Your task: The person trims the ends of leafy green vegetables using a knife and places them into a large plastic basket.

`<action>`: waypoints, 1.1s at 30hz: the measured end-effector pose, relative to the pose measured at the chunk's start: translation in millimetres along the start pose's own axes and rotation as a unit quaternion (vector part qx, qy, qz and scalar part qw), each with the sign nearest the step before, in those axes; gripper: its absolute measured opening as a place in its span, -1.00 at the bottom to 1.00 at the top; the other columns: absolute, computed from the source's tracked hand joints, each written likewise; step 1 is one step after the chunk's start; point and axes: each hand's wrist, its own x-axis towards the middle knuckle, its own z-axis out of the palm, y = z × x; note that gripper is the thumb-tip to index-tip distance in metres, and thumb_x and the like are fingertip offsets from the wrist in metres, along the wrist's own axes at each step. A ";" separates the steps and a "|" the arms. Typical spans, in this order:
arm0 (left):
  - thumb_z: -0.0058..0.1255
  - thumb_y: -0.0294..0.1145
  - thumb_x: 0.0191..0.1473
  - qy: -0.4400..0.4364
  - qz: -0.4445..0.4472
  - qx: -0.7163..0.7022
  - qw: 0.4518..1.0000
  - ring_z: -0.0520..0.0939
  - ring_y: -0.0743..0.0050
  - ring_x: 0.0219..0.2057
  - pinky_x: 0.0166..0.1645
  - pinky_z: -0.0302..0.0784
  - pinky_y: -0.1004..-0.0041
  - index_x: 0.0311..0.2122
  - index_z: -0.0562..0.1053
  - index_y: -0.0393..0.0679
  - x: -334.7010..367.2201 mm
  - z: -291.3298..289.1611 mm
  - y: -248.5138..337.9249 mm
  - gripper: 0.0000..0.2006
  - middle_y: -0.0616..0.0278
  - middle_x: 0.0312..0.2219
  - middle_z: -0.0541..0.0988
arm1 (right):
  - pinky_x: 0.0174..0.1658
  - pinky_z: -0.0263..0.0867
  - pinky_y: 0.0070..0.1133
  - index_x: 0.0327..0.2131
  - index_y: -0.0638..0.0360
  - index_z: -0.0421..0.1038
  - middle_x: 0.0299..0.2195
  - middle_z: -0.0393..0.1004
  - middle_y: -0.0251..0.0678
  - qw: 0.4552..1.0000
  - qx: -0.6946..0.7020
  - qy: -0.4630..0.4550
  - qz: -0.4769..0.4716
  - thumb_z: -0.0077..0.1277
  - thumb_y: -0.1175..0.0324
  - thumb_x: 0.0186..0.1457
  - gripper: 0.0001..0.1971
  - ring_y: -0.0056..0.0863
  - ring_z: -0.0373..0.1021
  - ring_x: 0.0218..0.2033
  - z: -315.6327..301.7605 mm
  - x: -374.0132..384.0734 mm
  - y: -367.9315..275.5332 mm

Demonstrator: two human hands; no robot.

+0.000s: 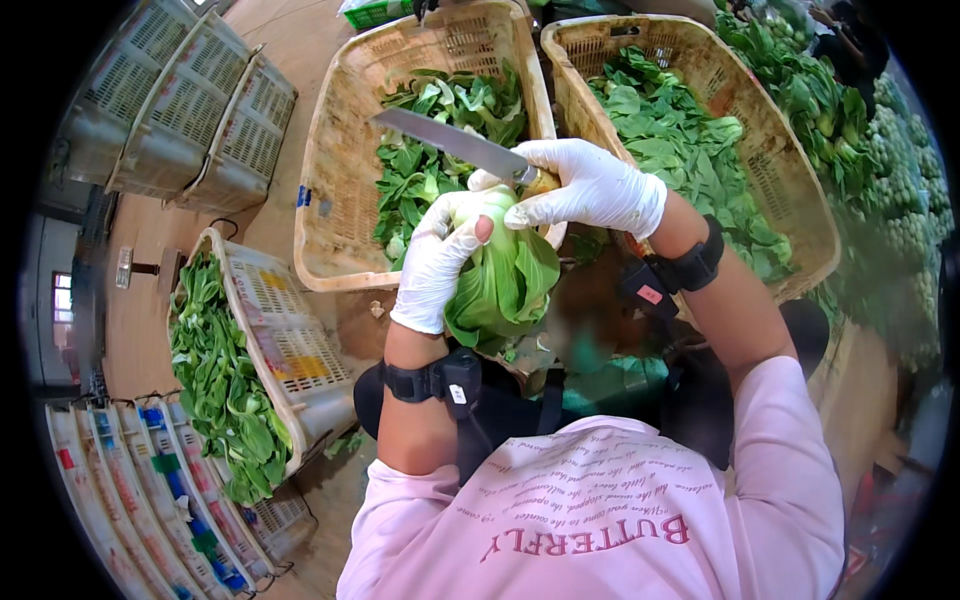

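My left hand point(432, 268), in a white glove, grips a head of green bok choy point(505, 270) with its pale stem end up. My right hand point(590, 185), also gloved, holds a knife point(450, 140) by the handle. The blade points left and lies against the stem end of the vegetable. Both hands are raised over the near rim of a tan woven basket point(330, 150) that holds loose green leaves.
A second tan basket point(790, 170) of greens stands to the right. A white crate point(285, 330) with leafy greens sits at the lower left. Empty white crates point(190, 110) are stacked upper left. More vegetables point(890, 200) pile up on the far right.
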 end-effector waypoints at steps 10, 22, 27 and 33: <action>0.26 -0.35 -0.10 0.021 -0.035 0.038 0.998 0.45 0.71 -0.37 -0.24 0.37 0.64 -0.26 0.43 -0.18 0.7 -2.7 3.7 -0.70 0.40 -0.38 0.50 | -0.38 0.27 -0.46 -0.24 0.20 0.36 -0.60 0.35 -0.11 0.971 -0.233 -0.060 -0.014 0.05 0.25 -0.25 -0.59 -0.26 0.34 -0.54 -6.2 15.6 -19.1; 0.18 -0.09 -0.10 -0.046 -0.102 -0.183 0.977 0.55 0.35 -0.19 -0.05 0.48 0.39 0.02 0.29 -0.26 -1.7 -2.6 8.1 -0.37 0.14 -0.18 0.48 | -0.44 0.26 -0.64 -0.10 0.19 0.33 -0.47 0.39 -0.42 0.977 -0.112 -0.172 0.060 0.04 0.37 -0.19 -0.54 -0.65 0.29 -0.51 -13.9 58.9 -4.6; 0.16 -0.03 -0.10 0.014 -0.124 -0.207 0.970 0.55 0.29 -0.25 -0.12 0.52 0.39 0.01 0.30 -0.26 -21.8 -0.8 16.3 -0.35 0.10 -0.18 0.48 | -0.74 0.10 -0.72 -0.06 0.18 0.34 -0.62 0.34 -0.46 0.985 -0.024 -0.163 0.051 0.05 0.33 -0.14 -0.53 -0.70 0.24 -0.71 -11.8 59.4 -9.6; -0.04 0.17 -0.01 -0.033 0.003 -0.350 0.936 0.52 0.20 -0.16 -0.07 0.50 0.29 0.05 0.30 -0.21 -14.9 -20.2 13.5 -0.32 0.05 -0.08 0.45 | -0.32 0.35 -0.61 -0.13 0.16 0.42 -0.31 0.53 -0.29 0.994 -0.033 0.072 0.071 0.04 0.21 0.00 -0.64 -0.65 0.42 -0.47 -51.4 58.3 24.0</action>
